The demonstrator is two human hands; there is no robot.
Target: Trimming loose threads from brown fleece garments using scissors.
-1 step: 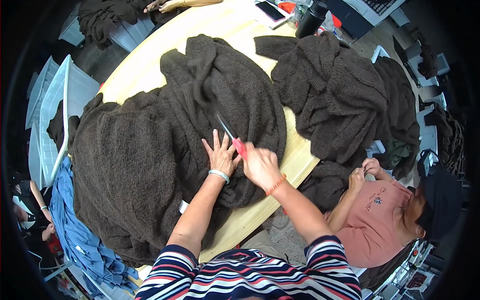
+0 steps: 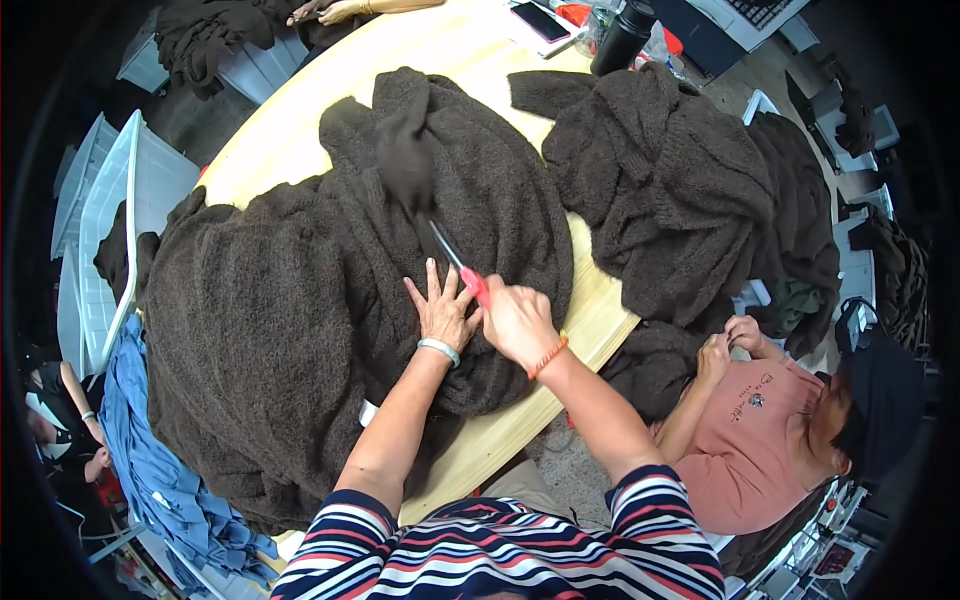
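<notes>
A large dark brown knitted garment [image 2: 270, 320] lies heaped in front of me. My left hand [image 2: 444, 308] rests flat on the knit with its fingers spread. Just to its right, my right hand [image 2: 516, 322] is closed round the red handle of a pair of scissors [image 2: 472, 282]. Their slim metal blades point away from me and to the left. The tip meets a loose, motion-blurred flap [image 2: 408, 165] of the same brown knit. The grip inside my right palm is hidden.
The pale wooden table [image 2: 270, 140] carries another brown knit pile [image 2: 665, 180], a phone [image 2: 541, 22] and a black bottle [image 2: 624, 38]. White bins [image 2: 150, 190] and blue cloth [image 2: 150, 420] stand left. A co-worker in pink [image 2: 740, 440] sits close on my right.
My right hand and the scissors have shifted slightly left. The loose knit flap ahead of the blades has swung and spread wider. My left hand stays put.
</notes>
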